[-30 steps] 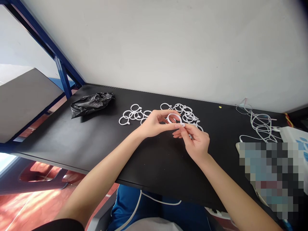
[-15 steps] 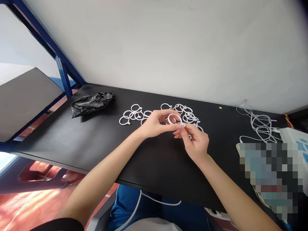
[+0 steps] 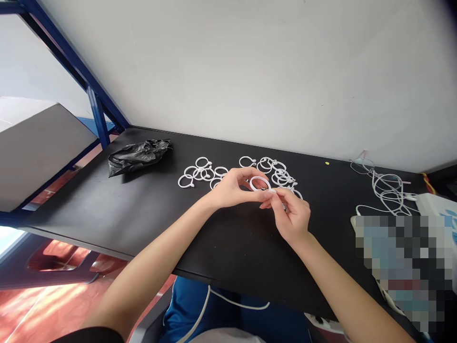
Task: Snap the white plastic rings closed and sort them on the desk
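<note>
A white curtain ring [image 3: 253, 185] is held between both hands above the black table [image 3: 143, 219]. My left hand [image 3: 237, 188] curls around its left side, with the thumb along the lower edge. The fingers of my right hand [image 3: 292, 212] pinch the small tab at the ring's lower right; fingertips hide most of that tab. Behind the hands lie more white rings: one loose group [image 3: 207, 174] to the left and a denser pile [image 3: 282, 177] to the right, partly covered by my hands.
A crumpled black plastic bag [image 3: 139, 156] lies at the table's left. On the right are glasses [image 3: 362, 165], tangled white cables [image 3: 389, 190], a white box [image 3: 433, 205] and a blurred-out object [image 3: 396, 267]. A pale wall [image 3: 250, 76] rises behind the table.
The ring has tilted flatter and sits slightly lower in the view. Both hands keep hold of it, and the right fingers have closed further over its tab.
</note>
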Tool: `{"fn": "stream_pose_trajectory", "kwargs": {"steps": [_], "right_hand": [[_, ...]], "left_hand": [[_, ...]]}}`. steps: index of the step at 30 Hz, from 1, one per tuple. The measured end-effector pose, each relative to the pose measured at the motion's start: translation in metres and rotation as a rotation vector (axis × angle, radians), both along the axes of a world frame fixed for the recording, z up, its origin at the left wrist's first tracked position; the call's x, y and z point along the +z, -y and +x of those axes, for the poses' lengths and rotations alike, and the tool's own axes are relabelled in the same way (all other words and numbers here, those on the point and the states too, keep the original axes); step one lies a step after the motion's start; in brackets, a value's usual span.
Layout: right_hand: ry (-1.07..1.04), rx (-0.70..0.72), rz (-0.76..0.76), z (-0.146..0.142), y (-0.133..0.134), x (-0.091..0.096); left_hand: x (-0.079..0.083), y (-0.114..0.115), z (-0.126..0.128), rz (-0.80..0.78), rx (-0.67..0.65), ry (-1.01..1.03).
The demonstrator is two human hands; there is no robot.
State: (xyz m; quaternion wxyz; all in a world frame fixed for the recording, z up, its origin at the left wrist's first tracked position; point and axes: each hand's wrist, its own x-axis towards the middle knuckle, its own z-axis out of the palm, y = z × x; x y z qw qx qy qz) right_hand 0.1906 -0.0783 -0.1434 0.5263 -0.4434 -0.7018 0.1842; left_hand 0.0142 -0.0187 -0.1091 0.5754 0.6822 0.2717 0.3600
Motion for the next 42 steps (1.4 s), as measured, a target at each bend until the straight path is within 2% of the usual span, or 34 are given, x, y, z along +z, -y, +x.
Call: {"fn": "stream_pose_trajectory", "kwargs": {"steps": [9, 15, 19, 21, 23, 25, 27, 34, 38, 42], "right_hand": [[0.023, -0.024, 0.02, 0.0, 0.001, 0.0], [0.002, -0.05, -0.032, 0.0, -0.001, -0.001], [-0.003, -0.097, -0.037, -0.001, -0.001, -0.001], [0.018, -0.114, -0.008, -0.002, -0.002, -0.001], [0.055, -0.111, 0.031, -0.003, -0.003, 0.0], [0.116, -0.082, 0.064, -0.003, -0.004, 0.001], [0.184, -0.05, 0.085, -0.003, -0.005, 0.001], [0.314, 0.004, 0.112, 0.001, -0.006, -0.003], [0.387, 0.06, 0.088, 0.003, -0.009, -0.006], [0.491, 0.046, 0.052, 0.002, -0.012, -0.01]], "left_hand": [[-0.002, -0.001, -0.001, 0.046, -0.023, -0.045], [-0.001, -0.003, -0.002, 0.054, 0.057, -0.048], [-0.005, -0.008, -0.002, 0.003, 0.266, -0.069], [-0.008, -0.012, -0.005, 0.043, 0.391, -0.161], [-0.012, -0.017, -0.012, 0.188, 0.516, -0.341], [-0.015, -0.023, -0.021, 0.399, 0.653, -0.569], [-0.019, -0.028, -0.028, 0.499, 0.741, -0.75], [-0.028, -0.031, -0.031, 0.518, 0.693, -1.035], [-0.03, -0.03, -0.029, 0.502, 0.652, -1.082], [-0.032, -0.031, -0.029, 0.499, 0.639, -1.073]]}}
